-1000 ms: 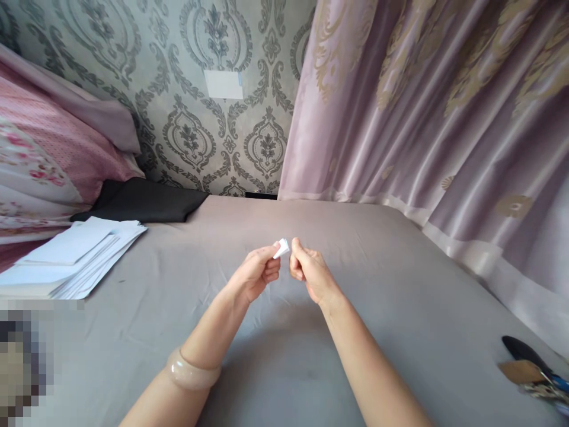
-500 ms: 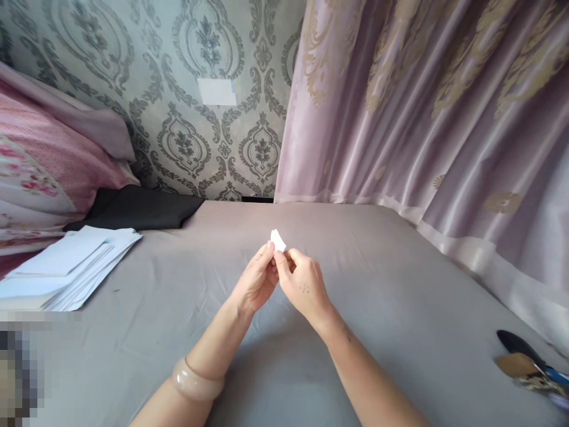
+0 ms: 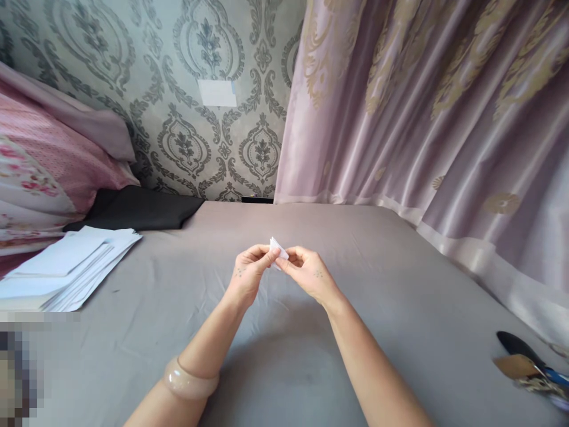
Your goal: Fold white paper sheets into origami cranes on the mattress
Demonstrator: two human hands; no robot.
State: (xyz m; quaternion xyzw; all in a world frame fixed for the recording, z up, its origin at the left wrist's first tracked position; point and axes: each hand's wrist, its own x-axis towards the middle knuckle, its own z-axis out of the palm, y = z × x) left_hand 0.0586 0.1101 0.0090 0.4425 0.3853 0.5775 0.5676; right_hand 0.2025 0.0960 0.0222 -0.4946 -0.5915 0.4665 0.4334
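Between both hands, above the grey sheet-covered surface (image 3: pixel 178 320), is a small folded piece of white paper (image 3: pixel 278 247) with a pointed top. My left hand (image 3: pixel 252 270) is closed, pinching the paper between thumb and fingers from the left. From the right, my right hand (image 3: pixel 311 273) is also closed on it, its thumb along the lower edge. The two thumbs nearly meet in front of the paper and cover part of it. A pale bangle (image 3: pixel 191 379) sits on my left forearm.
A stack of white paper sheets (image 3: pixel 66 261) lies at the left, beside a folded black cloth (image 3: pixel 137 207). Pink floral fabric (image 3: pixel 40 160) is heaped behind. Keys with a brown tag (image 3: pixel 515 366) lie at the right edge. A mauve curtain (image 3: pixel 377 118) hangs along the right.
The hands have lowered slightly and my left hand has turned so its back faces up. The folded paper has shifted down a little, its point tilting leftward.
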